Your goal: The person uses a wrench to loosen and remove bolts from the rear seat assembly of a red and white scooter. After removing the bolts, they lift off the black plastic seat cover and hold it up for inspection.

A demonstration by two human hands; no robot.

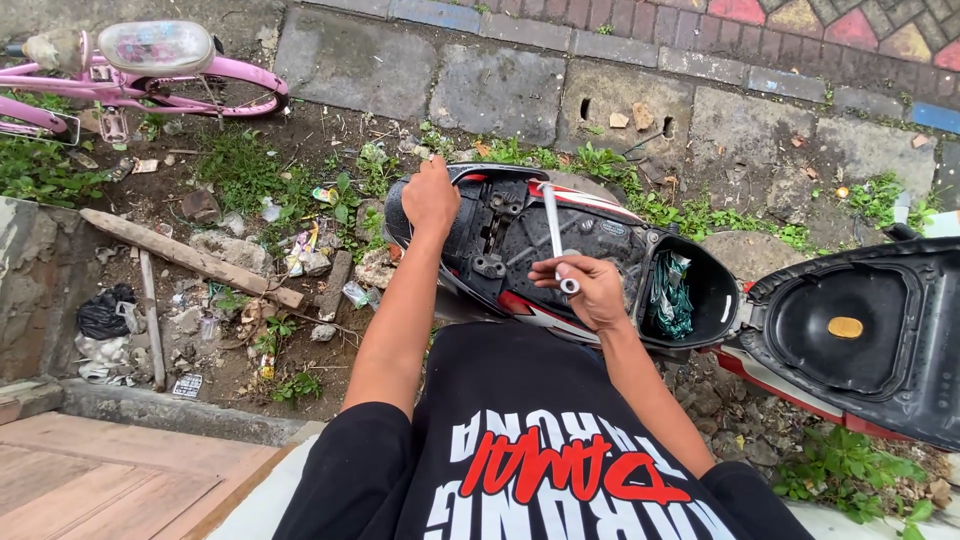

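Head view: one scooter [600, 250] lies with its seat [860, 330] flipped open. Left hand [430, 195], arm straight, clasps the rear of the scooter. Right hand [590, 290], elbow bent, has its grip closed around one white wrench [556, 235], long axis pointing away, over the open bay.

Flat daylight falls on bare littered dirt [230, 300] with weeds and a fallen wooden plank [190, 258], bordered by grey stone paving slabs [500, 90], coloured brick paving [850, 25], a pink bicycle [150, 75] and wooden decking [110, 475].
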